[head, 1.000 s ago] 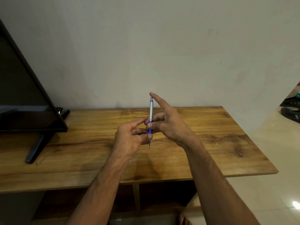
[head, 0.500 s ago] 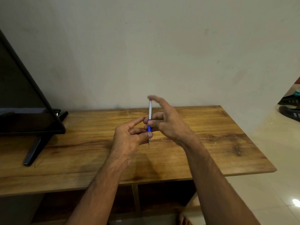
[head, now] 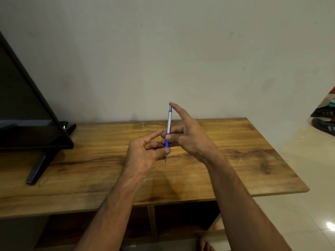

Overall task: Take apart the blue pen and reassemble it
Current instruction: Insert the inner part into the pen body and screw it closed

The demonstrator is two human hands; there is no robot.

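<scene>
The blue pen (head: 169,124) stands nearly upright above the wooden table (head: 235,160), tip pointing down. It has a silver upper barrel and a blue grip section. My left hand (head: 145,153) pinches the blue lower part between thumb and fingers. My right hand (head: 188,136) holds the barrel at its middle with thumb and fingers, while its index finger reaches up and rests on the pen's top end. The pen's tip shows just below my left thumb.
A black TV (head: 27,115) on angled feet stands at the table's left end. A plain wall rises right behind the table. Tiled floor (head: 308,205) lies to the right, with dark footwear (head: 324,124) at the far right.
Both hands keep the same hold on the pen. My right index finger has shifted slightly at the pen's top; the pen stays upright in the same place.
</scene>
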